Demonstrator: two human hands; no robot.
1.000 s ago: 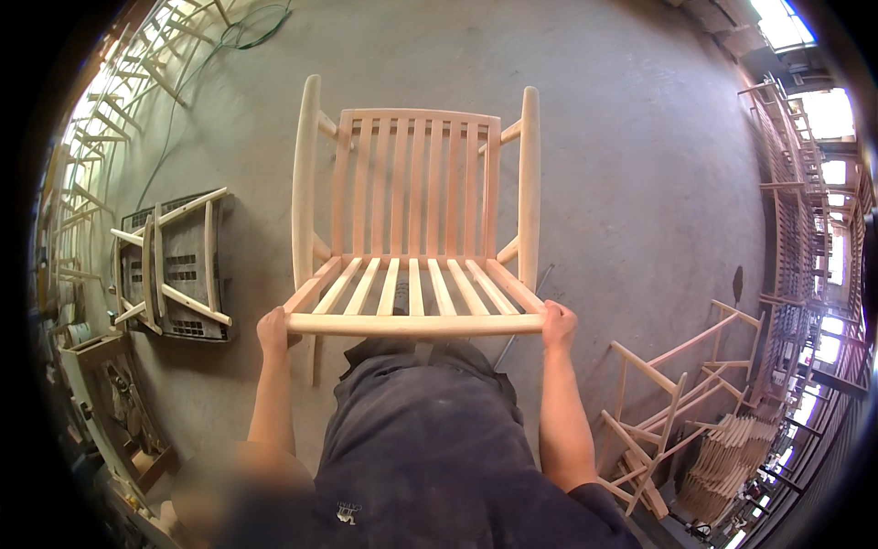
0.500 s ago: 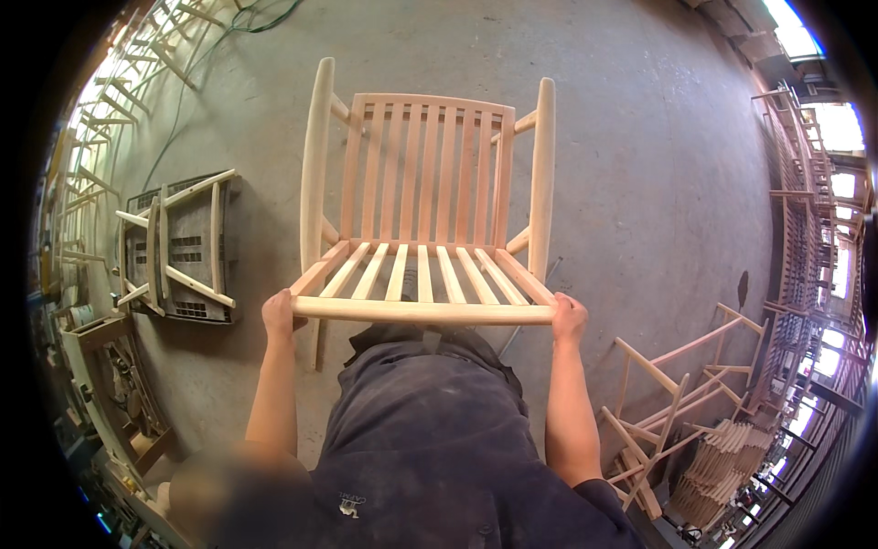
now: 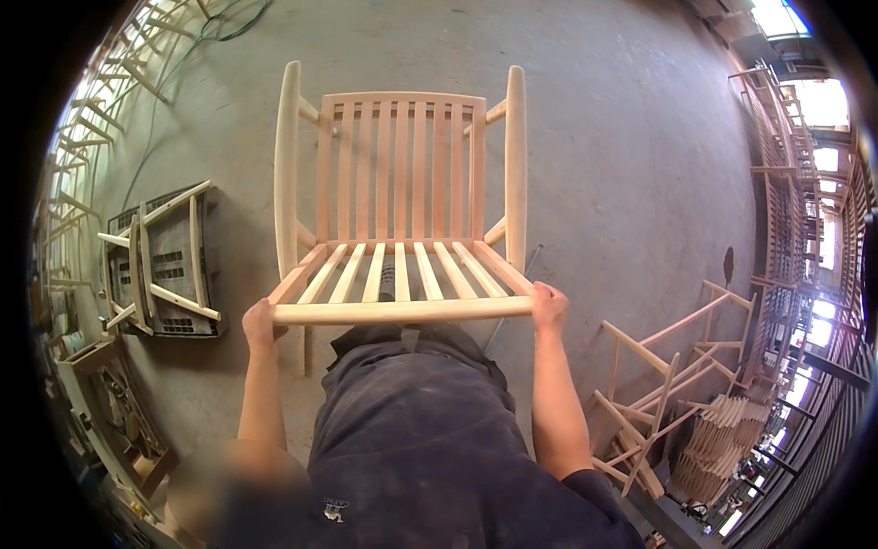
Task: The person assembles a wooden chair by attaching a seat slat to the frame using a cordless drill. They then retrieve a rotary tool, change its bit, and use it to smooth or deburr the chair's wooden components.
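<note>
A bare wooden armchair frame (image 3: 401, 272) stands before me, with a slatted back, a slatted seat and a long rounded armrest on each side. My left hand (image 3: 262, 326) is closed around the left end of the pale front seat rail (image 3: 402, 314). At the rail's right end, my right hand (image 3: 550, 307) grips the corner where the rail meets the side of the seat. Both forearms reach out straight from my body. The fingers under the rail are mostly hidden, and so are most of the chair's lower legs.
On the left, pale wooden frame parts (image 3: 185, 298) lie on a dark plastic pallet (image 3: 174, 265). A wooden frame (image 3: 654, 360) and stacked wooden pieces (image 3: 722, 439) stand at the lower right. A green hose (image 3: 240, 35) lies on the concrete floor (image 3: 622, 165). Chair frames line the far left.
The chair and both hands have shifted a little to the left in view. The surroundings have slid left too, somewhat less. Both hands keep hold of the front rail.
</note>
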